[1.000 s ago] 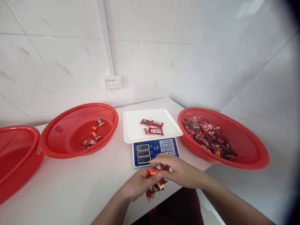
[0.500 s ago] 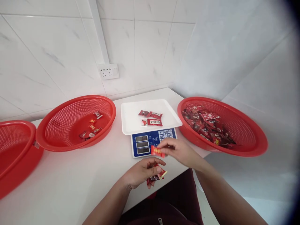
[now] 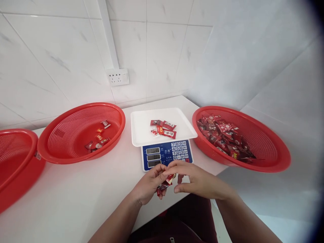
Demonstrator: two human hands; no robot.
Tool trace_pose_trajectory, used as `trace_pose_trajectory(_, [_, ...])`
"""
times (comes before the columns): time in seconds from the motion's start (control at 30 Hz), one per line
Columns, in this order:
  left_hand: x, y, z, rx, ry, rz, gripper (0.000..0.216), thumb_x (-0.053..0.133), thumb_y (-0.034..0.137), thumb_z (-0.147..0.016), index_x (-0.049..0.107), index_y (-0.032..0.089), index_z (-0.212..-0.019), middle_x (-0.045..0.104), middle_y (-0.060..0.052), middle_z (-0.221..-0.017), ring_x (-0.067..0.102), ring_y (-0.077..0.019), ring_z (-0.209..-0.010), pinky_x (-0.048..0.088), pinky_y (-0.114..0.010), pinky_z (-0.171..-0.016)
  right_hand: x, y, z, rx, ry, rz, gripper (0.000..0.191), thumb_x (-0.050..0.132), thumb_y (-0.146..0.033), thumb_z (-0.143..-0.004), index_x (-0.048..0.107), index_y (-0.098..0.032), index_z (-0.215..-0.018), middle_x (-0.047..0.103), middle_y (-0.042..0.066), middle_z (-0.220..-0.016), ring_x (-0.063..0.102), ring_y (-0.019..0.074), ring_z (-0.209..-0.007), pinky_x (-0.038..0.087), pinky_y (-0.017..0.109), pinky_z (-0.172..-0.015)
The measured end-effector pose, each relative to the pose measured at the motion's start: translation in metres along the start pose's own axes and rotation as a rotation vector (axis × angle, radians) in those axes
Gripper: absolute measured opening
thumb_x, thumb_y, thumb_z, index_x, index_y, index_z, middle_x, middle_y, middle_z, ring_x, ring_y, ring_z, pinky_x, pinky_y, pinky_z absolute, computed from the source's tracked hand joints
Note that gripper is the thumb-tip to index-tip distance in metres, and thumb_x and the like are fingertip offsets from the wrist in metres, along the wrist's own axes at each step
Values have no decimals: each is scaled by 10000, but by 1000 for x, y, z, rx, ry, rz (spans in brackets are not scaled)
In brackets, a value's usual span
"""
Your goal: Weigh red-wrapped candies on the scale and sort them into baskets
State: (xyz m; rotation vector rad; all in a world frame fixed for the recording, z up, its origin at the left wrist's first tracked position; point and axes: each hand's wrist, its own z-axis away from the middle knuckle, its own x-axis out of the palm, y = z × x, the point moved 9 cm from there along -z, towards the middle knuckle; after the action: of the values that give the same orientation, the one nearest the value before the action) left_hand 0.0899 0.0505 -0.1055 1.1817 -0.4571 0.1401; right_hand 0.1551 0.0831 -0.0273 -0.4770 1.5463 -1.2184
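My left hand (image 3: 147,185) is closed around several red-wrapped candies (image 3: 164,187) in front of the scale. Over them reaches my right hand (image 3: 201,180), its fingertips by the left hand's fingers and its thumb apart, with nothing seen in its grasp. Just beyond the hands stands a blue and white digital scale (image 3: 165,148) topped by a white tray (image 3: 139,132). Several wrapped candies (image 3: 169,134) lie in a loose cluster on the tray. The scale's lower edge is partly hidden by my hands.
At right, a red perforated basket (image 3: 274,153) holds a heap of red-wrapped candies (image 3: 224,135). To the left, another red basket (image 3: 67,126) has a few candies in it. A third red basket (image 3: 19,168) is cut off by the frame's left edge. A wall socket (image 3: 118,77) is behind.
The red candy my right hand held is now on the tray among the others, which have shifted slightly. My right hand has come back to my left hand.
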Motion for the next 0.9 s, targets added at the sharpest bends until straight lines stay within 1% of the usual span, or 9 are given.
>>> trace_pose_trajectory(0.1, [4,-3,-1,-12,-18,14,349,559,514,-790,494,181,-870,502,53,-610,466,-43,-400,344,-138,-340,0,-3,1,-48,55,4,198,557,-301,-838,660,-264,-1003,592,35,-957,558,143,-893,446,302,-825])
trace_pose_trajectory(0.17, [4,-4,-2,-13,-16,35,376,538,541,-792,501,178,-879,505,44,-635,474,-49,-407,341,-145,-335,-9,-1,-3,-55,133,-8,155,538,-280,-846,675,-223,-893,603,26,-848,568,130,-784,461,277,-743])
trace_pose_trajectory(0.33, [-1,-2,-2,7,30,98,483,515,575,-789,495,184,-1072,552,13,-679,450,-56,-412,301,-160,-339,-48,11,-13,57,411,-83,127,547,-286,-809,633,-194,-816,620,1,-712,580,123,-621,481,263,-607])
trace_pose_trajectory(0.43, [-1,1,-1,9,45,119,479,528,534,-801,500,179,-1122,559,-3,-694,445,-71,-461,303,-174,-368,-75,15,-16,38,639,-129,181,533,-324,-807,627,-194,-890,665,28,-801,627,153,-705,517,311,-674])
trace_pose_trajectory(0.53, [0,6,0,36,28,211,374,560,373,-803,517,185,-1124,579,-33,-803,469,-92,-569,375,-203,-454,-83,10,-19,-55,726,2,228,515,-311,-819,636,-220,-990,621,62,-1111,585,189,-1005,499,343,-817])
trace_pose_trajectory(0.6, [2,11,0,72,-7,293,369,569,231,-755,525,203,-1119,581,-42,-908,489,-103,-649,421,-238,-552,-75,10,-21,-45,676,109,248,504,-306,-830,636,-229,-1025,574,61,-1203,535,199,-1095,487,340,-841])
trace_pose_trajectory(0.7, [3,14,1,124,-43,301,517,610,107,-688,489,249,-1170,575,-22,-943,518,-125,-761,428,-280,-673,-50,14,-17,42,469,155,270,473,-304,-855,624,-232,-1067,630,57,-1100,577,191,-1004,486,326,-807])
trace_pose_trajectory(0.8, [9,9,1,110,-90,204,655,688,96,-678,393,271,-1235,591,2,-863,543,-140,-789,417,-321,-731,-19,13,-6,81,227,155,275,476,-307,-860,621,-253,-1088,645,44,-1042,583,183,-937,470,312,-790])
trace_pose_trajectory(0.9, [17,-4,-1,30,-168,116,563,731,132,-672,407,230,-1121,612,13,-806,568,-132,-745,410,-341,-748,0,15,6,115,90,162,232,508,-321,-848,648,-251,-1019,643,37,-1001,571,179,-892,446,304,-783])
